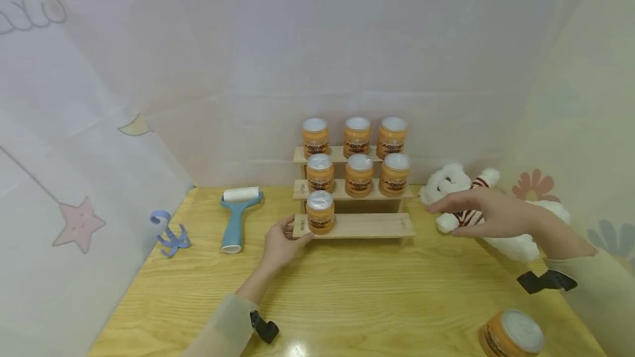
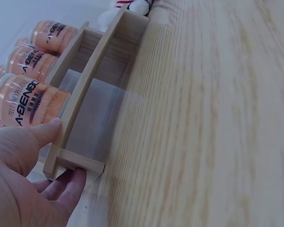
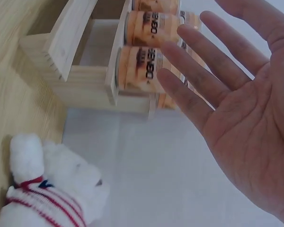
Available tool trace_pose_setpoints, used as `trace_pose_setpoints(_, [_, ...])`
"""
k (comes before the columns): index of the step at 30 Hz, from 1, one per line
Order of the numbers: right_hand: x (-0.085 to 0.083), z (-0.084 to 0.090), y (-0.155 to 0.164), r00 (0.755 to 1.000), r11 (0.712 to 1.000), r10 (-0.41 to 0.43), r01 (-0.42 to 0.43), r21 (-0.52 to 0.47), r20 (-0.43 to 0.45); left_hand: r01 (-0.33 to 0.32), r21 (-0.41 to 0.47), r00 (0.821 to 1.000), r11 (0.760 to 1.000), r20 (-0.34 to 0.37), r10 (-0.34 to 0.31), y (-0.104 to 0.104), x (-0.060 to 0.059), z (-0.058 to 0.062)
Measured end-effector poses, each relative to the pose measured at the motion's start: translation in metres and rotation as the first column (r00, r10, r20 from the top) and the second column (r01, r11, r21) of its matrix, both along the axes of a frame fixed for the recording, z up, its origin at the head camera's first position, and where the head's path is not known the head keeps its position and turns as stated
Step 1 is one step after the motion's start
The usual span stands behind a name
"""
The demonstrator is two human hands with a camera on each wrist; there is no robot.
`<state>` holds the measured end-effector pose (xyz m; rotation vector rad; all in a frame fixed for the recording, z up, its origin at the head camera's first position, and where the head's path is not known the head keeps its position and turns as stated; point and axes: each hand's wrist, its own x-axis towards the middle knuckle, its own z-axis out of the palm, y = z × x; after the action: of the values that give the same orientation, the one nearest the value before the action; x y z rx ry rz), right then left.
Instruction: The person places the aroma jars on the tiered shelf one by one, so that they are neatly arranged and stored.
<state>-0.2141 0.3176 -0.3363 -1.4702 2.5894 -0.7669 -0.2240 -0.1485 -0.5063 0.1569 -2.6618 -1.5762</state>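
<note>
A three-step wooden rack (image 1: 372, 225) stands at the back of the table and carries several orange jars with silver lids. One jar (image 1: 319, 212) stands alone at the left of the lowest step. My left hand (image 1: 292, 230) pinches the left end of that step (image 2: 92, 80), with the thumb (image 2: 47, 131) on top beside the jar (image 2: 28, 104) and the fingers (image 2: 73, 182) under the end. My right hand (image 1: 446, 216) hovers open to the right of the rack, above a white plush bear (image 1: 448, 180); its fingers (image 3: 194, 71) are straight and hold nothing.
A blue lint roller (image 1: 238, 214) and a blue hook (image 1: 168, 233) lie at the left of the table. Another orange jar (image 1: 511, 335) stands at the near right corner. Fabric walls close in the back and both sides.
</note>
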Motion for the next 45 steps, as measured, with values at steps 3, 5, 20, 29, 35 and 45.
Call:
trace_pose_setpoints(3, [0.011,-0.012,0.02,1.0,0.999,-0.001,0.002,-0.046,0.006,0.007,0.005,1.0,1.0,-0.003,-0.007,0.001,0.001,-0.002])
trace_pose_setpoints(5, [0.019,-0.021,0.033,0.999,0.997,0.006,-0.003,-0.082,0.033,0.01,0.01,1.0,1.0,-0.003,-0.01,0.002,0.001,-0.002])
trace_pose_setpoints(20, [0.066,-0.084,0.113,0.742,0.964,0.254,-0.143,-0.223,0.621,0.0,-0.014,1.0,1.0,0.002,0.0,0.004,0.003,-0.001])
trace_pose_setpoints(29, [0.088,-0.102,0.112,0.416,0.963,0.254,-0.027,-0.268,0.873,0.004,-0.02,1.0,1.0,0.013,-0.004,0.005,0.004,-0.002])
trace_pose_setpoints(35, [0.097,-0.109,0.11,0.447,0.981,0.174,-0.001,-0.194,0.878,0.001,-0.004,1.0,1.0,0.01,-0.001,0.006,0.005,0.0])
trace_pose_setpoints(45, [0.099,-0.113,0.103,0.533,0.991,0.103,0.016,-0.131,0.84,0.002,0.002,1.0,1.0,0.012,-0.002,0.004,0.006,0.0])
